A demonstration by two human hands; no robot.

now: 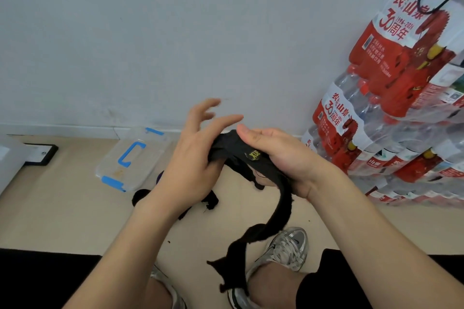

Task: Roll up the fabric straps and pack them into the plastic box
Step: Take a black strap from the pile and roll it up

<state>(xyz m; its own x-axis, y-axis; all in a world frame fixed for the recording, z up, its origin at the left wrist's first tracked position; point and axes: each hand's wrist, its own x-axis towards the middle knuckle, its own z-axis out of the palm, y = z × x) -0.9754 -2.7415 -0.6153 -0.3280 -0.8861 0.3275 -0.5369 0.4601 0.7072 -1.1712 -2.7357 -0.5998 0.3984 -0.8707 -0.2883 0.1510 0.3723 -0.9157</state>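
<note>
1. Head view: the right hand [278, 155] has its grip clenched round a black fabric strap [281, 206]. The thumb lies over the top, near a small yellow-lettered label.
2. The left hand [188, 165] is at 9 o'clock of that grip, its fingers straight, spread and released. The strap's bunched end touches its palm side.
3. The strap's long axis runs from the bunched end at 9 o'clock through the right grip. It then falls toward 6 o'clock as a loose, twisted tail that ends over a silver shoe [286, 248]. All the unrolled length therefore lies below the right hand.
4. Judgement: rolling would start at the bunched end between the 2 hands, with the right grip feeding the tail up from 6 o'clock.
5. The plastic box [140, 165] lies on the floor [62, 208] at 9 o'clock of the hands, near the left hand and well apart from the right. The left hand looks the likelier one to do the packing.
6. Its lid, with blue handle and latches, appears to be on. No strap shows through the clear plastic, though the contents cannot be told for sure. Judgement: it must be opened before anything goes in.
7. More dark strap pieces [210, 202] lie loose on the floor between the box and the left forearm.
8. Packs of bottled water [391, 98] stand stacked at 3 o'clock.
</note>
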